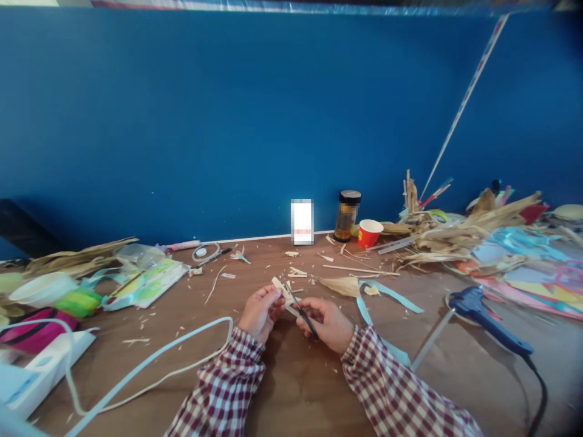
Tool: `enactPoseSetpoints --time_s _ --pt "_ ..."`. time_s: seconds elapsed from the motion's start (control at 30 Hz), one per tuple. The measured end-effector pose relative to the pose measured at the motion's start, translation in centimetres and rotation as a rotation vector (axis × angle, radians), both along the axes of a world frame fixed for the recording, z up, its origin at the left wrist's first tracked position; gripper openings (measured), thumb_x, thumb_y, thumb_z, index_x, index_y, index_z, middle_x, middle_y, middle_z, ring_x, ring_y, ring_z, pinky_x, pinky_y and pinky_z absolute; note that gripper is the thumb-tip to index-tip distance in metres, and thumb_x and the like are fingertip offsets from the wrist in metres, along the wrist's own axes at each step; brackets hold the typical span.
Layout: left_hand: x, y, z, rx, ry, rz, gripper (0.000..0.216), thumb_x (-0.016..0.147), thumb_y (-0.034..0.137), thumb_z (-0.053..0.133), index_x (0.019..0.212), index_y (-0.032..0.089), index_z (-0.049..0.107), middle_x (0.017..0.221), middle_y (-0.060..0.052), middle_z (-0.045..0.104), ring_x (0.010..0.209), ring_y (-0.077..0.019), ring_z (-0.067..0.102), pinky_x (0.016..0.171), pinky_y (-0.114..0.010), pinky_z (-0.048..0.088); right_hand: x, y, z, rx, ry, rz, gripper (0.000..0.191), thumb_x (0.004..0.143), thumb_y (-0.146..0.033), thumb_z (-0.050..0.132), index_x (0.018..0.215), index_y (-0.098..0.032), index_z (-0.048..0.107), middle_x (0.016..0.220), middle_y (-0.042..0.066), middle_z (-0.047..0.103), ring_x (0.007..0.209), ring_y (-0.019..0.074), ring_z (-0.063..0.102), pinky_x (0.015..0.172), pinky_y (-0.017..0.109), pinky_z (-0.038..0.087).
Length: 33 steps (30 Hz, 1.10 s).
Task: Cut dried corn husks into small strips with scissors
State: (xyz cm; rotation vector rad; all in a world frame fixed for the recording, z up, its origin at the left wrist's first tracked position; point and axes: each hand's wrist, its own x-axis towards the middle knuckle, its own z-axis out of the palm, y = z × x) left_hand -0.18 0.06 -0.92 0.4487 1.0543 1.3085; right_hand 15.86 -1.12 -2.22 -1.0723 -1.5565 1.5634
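Pinched in my left hand is a pale strip of dried husk, its upper end sticking out past the thumb. My right hand grips a pair of dark-handled scissors, whose blades point up and left at the strip. The two hands are close together over the table, and the fingers partly hide where blades and strip meet. Just beyond my right hand lie a broader piece of dried husk and a light blue ribbon.
A blue glue gun with a cord rests at right. A dark-lidded jar and a red paper cup stand at the back. Dried husks are heaped at right. A white cable loops at left. Scraps litter the brown table.
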Motion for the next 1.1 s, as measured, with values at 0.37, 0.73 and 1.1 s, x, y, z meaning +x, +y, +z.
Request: enactPoseSetpoints --time_s 0.37,0.73,1.1 --pt "-0.15 -0.02 0.02 0.003 0.019 0.023 0.005 0.070 0.011 0.063 0.069 0.011 0.058 0.050 0.000 0.058 0.043 -0.0063 0.054 0.043 -0.014 0.047 0.03 0.02 -0.62 0.010 -0.005 0.029 0.031 0.070 -0.031 0.062 0.098 -0.016 0.059 0.058 -0.004 0.053 0.050 0.0079 0.051 0.049 0.019 0.040" --pt "-0.28 0.13 -0.26 0.024 0.013 0.034 0.008 0.069 0.009 0.064 0.069 0.013 0.057 0.053 0.002 0.059 0.046 -0.0056 0.055 0.046 -0.013 0.048 0.04 0.05 -0.61 0.032 -0.035 0.022 0.033 0.070 -0.034 0.063 0.097 -0.017 0.059 0.057 -0.004 0.052 0.051 0.0094 0.052 0.049 0.020 0.042" --pt "-0.25 0.15 -0.43 0.072 -0.029 0.044 0.014 0.067 0.003 0.064 0.077 0.011 0.058 0.065 -0.002 0.064 0.054 -0.0081 0.060 0.050 -0.016 0.051 0.18 0.01 -0.47 0.041 -0.034 0.030 0.032 0.071 -0.036 0.061 0.097 -0.017 0.058 0.057 -0.004 0.052 0.050 0.0096 0.052 0.049 0.021 0.042"
